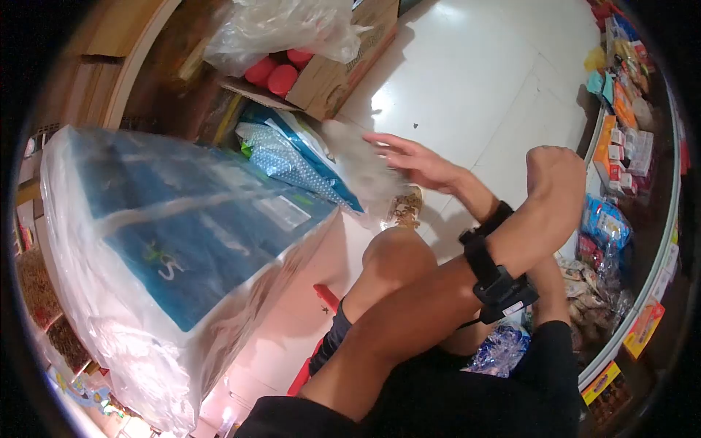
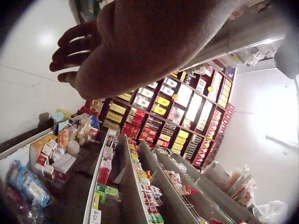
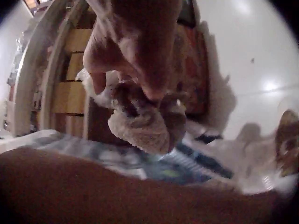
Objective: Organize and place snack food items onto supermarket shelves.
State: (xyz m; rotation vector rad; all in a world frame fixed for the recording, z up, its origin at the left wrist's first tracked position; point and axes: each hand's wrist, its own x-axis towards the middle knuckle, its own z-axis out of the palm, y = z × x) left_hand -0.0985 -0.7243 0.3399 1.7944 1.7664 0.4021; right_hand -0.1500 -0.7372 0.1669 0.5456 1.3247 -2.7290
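Observation:
In the right wrist view, my right hand (image 3: 135, 51) grips a crumpled greyish-white cloth (image 3: 140, 128), its fingers bent round it. The same cloth (image 1: 365, 164) is blurred in the head view, beside the right hand (image 1: 423, 162) and over a blue-and-white plastic bag (image 1: 281, 153). My left arm crosses over the right one. The left hand (image 1: 555, 171) is bent at the wrist, its fingers hidden in the head view. From the left wrist, the left hand (image 2: 88, 51) shows loosely spread fingers with nothing in them.
A large plastic-wrapped blue package (image 1: 197, 226) stands on the left. Behind it is a cardboard box (image 1: 343, 73) with red-topped items and clear plastic (image 1: 292, 29). Shelves of small packets (image 1: 617, 157) line the right side. A shoe (image 1: 405, 208) rests on the pale tiled floor (image 1: 482, 80).

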